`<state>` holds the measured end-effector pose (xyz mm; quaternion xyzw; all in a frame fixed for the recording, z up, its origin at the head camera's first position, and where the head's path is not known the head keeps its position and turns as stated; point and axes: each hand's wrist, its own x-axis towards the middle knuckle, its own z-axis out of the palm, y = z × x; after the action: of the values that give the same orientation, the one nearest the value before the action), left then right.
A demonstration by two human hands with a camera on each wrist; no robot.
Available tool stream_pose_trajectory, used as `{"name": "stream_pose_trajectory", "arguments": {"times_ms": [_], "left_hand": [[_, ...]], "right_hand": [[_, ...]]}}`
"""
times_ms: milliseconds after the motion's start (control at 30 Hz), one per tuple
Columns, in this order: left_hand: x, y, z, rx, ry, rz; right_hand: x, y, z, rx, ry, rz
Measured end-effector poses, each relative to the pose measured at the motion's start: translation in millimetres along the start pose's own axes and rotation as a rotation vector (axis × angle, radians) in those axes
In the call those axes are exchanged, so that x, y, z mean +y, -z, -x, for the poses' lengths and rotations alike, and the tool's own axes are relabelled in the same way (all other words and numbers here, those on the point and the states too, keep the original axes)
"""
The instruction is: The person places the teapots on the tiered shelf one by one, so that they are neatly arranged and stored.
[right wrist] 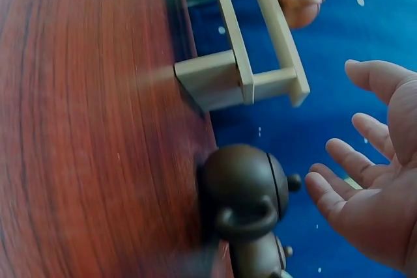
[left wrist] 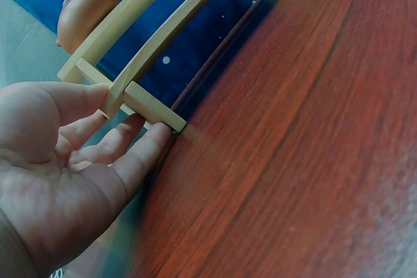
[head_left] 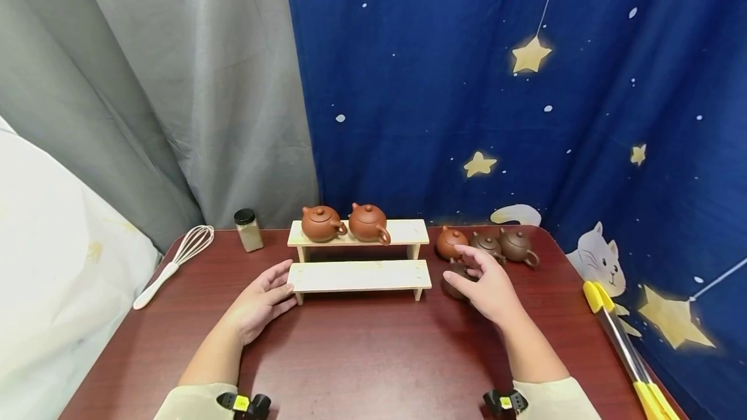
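Note:
A two-step wooden stand (head_left: pixel 360 275) stands on the table. My left hand (head_left: pixel 262 303) holds its lower left end; in the left wrist view the thumb (left wrist: pixel 81 101) lies against the board's end and the fingers touch the leg. Two reddish-brown teapots (head_left: pixel 320 224) sit on the upper step; the lower step bears nothing. My right hand (head_left: pixel 487 287) hovers, fingers spread, over a dark brown teapot (right wrist: pixel 241 183) on the table right of the stand. A gap shows between fingers and lid in the right wrist view. The hand partly hides this teapot in the head view.
Behind the right hand stand a reddish teapot (head_left: pixel 449 242) and two dark teapots (head_left: pixel 516 246). A whisk (head_left: pixel 175 264) and a black-lidded jar (head_left: pixel 249 232) are at the left. Yellow-ended tongs (head_left: pixel 627 349) lie along the right edge. Curtains (head_left: pixel 408 83) hang behind the table.

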<state>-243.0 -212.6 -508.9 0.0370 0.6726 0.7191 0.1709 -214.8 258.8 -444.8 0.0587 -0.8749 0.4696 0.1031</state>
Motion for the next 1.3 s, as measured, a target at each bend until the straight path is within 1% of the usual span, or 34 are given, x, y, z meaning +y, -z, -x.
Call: {"name": "stream_pose_trajectory", "arguments": {"times_ms": [267,500,667,900,1100,1300], "left_hand": [[2.0,-1.0,1.0,0.002,0.003,0.003],[2.6,0.2,0.1,0.001,0.002,0.003],[2.5,0.6,0.1,0.000,0.003,0.001],[2.5,-1.2,1.3,0.004,0.004,0.003],[2.4,-1.6,1.5,0.002,0.002,0.005],[2.4,-1.4,1.4,0.004,0.000,0.008]], "right_hand": [[21.0,10.2,-2.5,-0.017,-0.047,0.040],[36.3,10.6,-6.2,-0.012,-0.090,0.057],[43.9,9.5,-6.3,-0.036,-0.127,0.046],[54.5,6.8,-4.1,-0.093,-0.181,0.059],[59.4,4.8,-4.0,-0.121,-0.199,0.037],[60.4,4.7,-4.2,-0.131,-0.200,0.059]]}}
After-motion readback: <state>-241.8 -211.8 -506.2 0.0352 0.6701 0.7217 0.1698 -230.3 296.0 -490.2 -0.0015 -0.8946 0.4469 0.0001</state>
